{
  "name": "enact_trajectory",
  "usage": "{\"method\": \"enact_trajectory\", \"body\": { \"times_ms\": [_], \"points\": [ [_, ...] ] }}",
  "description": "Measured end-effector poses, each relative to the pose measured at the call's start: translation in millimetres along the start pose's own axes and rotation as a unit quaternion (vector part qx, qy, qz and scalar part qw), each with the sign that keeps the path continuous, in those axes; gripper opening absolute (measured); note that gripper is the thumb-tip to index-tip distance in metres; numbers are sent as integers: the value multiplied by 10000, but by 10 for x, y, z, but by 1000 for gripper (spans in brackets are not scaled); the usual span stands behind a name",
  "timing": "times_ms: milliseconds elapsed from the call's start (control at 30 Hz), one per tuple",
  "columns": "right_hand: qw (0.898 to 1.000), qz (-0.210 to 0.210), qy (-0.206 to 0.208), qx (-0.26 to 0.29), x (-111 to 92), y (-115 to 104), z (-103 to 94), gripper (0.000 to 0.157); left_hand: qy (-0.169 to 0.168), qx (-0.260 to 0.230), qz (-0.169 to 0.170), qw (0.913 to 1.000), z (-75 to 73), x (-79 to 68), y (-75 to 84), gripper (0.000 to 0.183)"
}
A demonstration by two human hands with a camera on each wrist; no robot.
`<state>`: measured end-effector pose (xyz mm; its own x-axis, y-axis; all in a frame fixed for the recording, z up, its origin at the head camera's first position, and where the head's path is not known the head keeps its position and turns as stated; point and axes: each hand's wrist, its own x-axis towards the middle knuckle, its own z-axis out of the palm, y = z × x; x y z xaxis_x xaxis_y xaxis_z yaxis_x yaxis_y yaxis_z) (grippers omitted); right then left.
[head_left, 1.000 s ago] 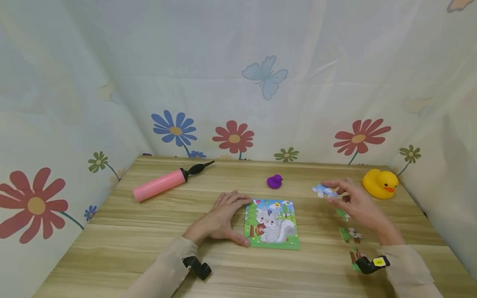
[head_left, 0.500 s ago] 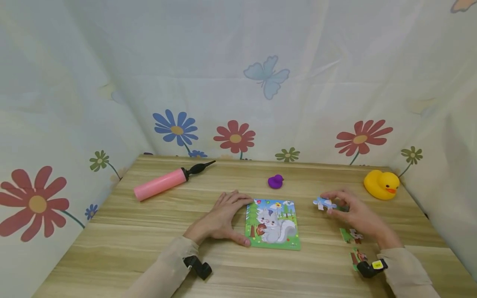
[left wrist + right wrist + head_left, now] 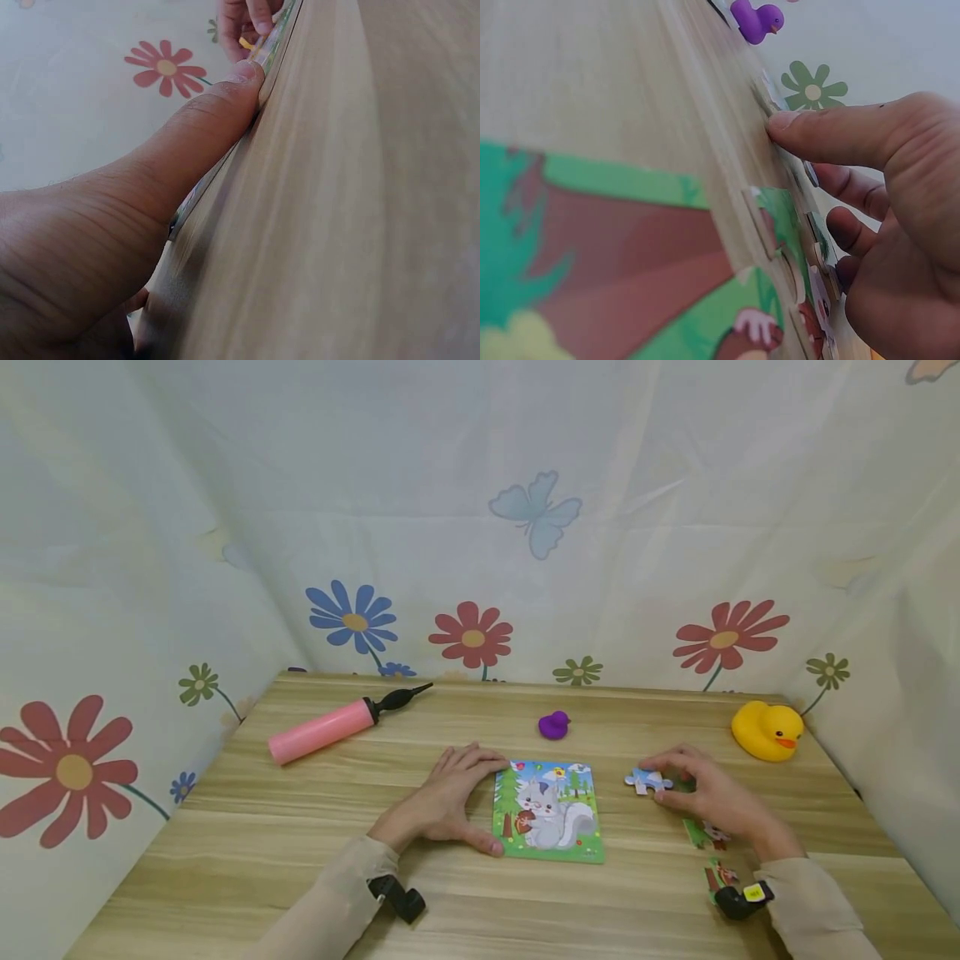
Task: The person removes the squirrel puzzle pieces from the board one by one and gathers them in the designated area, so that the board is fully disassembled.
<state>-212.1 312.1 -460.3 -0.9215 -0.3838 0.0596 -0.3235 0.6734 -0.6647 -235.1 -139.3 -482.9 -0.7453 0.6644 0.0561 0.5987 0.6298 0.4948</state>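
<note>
A squirrel picture board [image 3: 551, 818] lies flat on the wooden table. My left hand [image 3: 446, 802] rests along its left edge, with the thumb at the near corner and the forefinger at the far corner. In the left wrist view the thumb [image 3: 217, 105] lies against the board's edge. Right of the board, my right hand [image 3: 712, 793] pinches a light blue jigsaw piece [image 3: 643, 779] between thumb and fingers, low at the tabletop. In the right wrist view the right thumb [image 3: 840, 133] partly hides that piece.
More jigsaw pieces, one green with grey [image 3: 697, 833] and one green and brown [image 3: 716, 875], lie under and beside the right forearm. A purple duck [image 3: 554, 725], a yellow duck [image 3: 765, 731] and a pink hand pump [image 3: 322, 735] stand farther back. A flowered curtain surrounds the table.
My right hand has brought the light blue jigsaw piece nearer to me and down to the tabletop, a little to the left. The left hand and board have stayed put.
</note>
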Motion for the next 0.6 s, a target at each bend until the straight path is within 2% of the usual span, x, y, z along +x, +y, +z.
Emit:
{"method": "enact_trajectory", "body": {
  "times_ms": [600],
  "points": [
    [9997, 85, -159, 151, -1, 2, -6, 42, -23, -53, -58, 10000, -11, -9, 25, 120]
  ]
}}
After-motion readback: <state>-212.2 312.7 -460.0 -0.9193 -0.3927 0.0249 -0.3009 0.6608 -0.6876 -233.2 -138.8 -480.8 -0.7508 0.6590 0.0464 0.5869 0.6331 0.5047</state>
